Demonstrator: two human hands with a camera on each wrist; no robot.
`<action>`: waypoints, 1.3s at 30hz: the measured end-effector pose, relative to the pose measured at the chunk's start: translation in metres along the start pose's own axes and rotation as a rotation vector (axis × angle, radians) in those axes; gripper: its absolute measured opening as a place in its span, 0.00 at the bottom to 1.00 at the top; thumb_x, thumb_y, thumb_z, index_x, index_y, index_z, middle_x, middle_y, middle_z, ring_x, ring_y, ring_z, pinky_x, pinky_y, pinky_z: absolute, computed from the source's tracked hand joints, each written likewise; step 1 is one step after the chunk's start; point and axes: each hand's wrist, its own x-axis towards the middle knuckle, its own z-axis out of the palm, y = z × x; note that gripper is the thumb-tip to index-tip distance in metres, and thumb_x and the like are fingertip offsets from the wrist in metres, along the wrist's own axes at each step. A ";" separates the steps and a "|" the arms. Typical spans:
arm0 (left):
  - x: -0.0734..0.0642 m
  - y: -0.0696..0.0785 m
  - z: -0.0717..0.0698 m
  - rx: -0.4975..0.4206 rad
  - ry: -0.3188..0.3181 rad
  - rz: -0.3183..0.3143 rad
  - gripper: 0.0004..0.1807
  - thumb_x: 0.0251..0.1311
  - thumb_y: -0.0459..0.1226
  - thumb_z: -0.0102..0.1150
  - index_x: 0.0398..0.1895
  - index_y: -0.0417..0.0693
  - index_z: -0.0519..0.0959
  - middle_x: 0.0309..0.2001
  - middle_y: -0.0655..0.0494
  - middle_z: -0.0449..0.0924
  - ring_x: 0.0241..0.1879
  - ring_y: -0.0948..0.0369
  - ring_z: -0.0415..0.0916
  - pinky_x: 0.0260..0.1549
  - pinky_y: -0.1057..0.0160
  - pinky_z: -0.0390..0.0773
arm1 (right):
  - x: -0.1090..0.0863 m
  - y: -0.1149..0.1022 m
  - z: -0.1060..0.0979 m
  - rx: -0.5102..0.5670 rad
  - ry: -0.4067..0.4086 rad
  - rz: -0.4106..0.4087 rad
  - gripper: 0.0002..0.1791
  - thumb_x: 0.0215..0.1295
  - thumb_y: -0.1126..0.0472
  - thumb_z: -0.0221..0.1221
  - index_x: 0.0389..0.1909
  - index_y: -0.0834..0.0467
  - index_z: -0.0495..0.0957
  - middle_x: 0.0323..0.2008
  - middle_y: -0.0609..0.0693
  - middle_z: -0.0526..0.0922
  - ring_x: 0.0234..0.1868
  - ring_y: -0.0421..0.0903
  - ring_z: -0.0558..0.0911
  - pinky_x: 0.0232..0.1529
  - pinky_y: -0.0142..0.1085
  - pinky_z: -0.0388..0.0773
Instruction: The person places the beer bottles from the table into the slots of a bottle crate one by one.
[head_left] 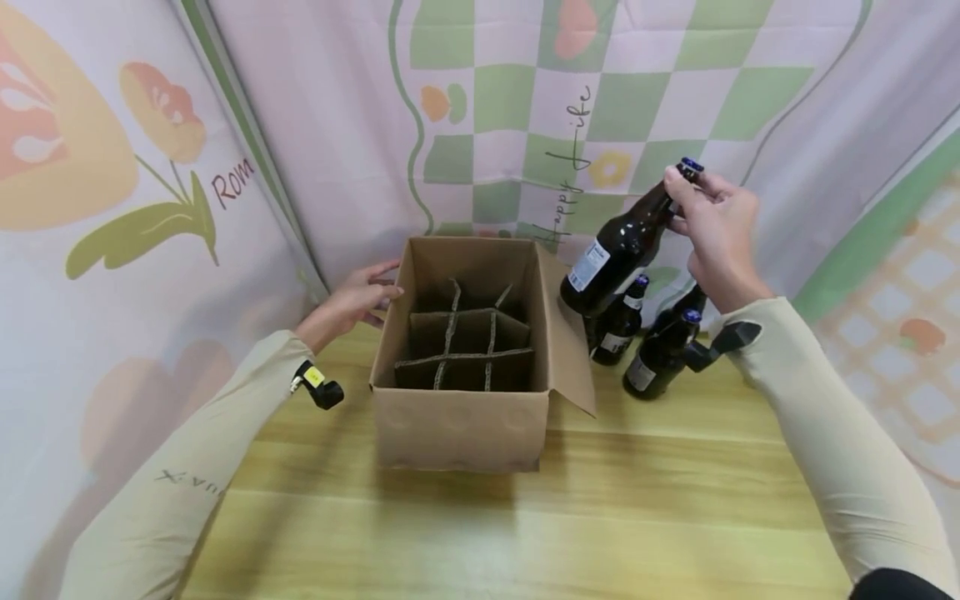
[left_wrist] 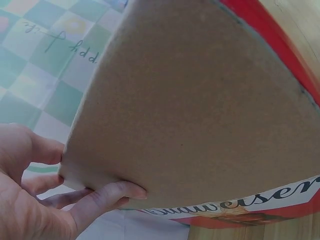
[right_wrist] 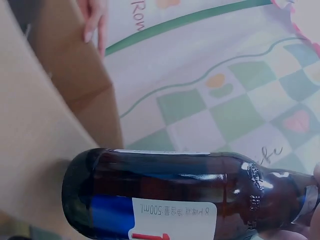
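Observation:
My right hand [head_left: 723,229] grips a brown glass beer bottle [head_left: 618,250] by its neck, just below the blue cap. The bottle is raised and tilted, its base toward the right side of an open cardboard box [head_left: 461,425]. In the right wrist view, the bottle [right_wrist: 175,195] lies across the lower part, its label marked 500mL. At the box's left edge is my left hand [head_left: 352,304]. Up close in the left wrist view, that hand [left_wrist: 65,195] holds the corner of a brown cardboard flap [left_wrist: 185,110], thumb over its face. Inside the box, cardboard dividers [head_left: 468,321] form compartments.
Several dark bottles stand on the wooden table [head_left: 645,500] right of the box, including one bottle [head_left: 660,358] near my right wrist and another [head_left: 622,325] behind it. The box's right flap [head_left: 570,342] hangs outward. A patterned curtain [head_left: 337,108] borders the table.

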 end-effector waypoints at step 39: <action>-0.003 0.006 0.021 -0.029 0.017 0.017 0.39 0.75 0.32 0.52 0.85 0.56 0.53 0.74 0.36 0.69 0.52 0.46 0.80 0.31 0.61 0.89 | 0.014 0.072 0.131 -0.154 -0.049 0.030 0.22 0.71 0.62 0.66 0.61 0.71 0.80 0.38 0.50 0.87 0.35 0.39 0.85 0.35 0.28 0.88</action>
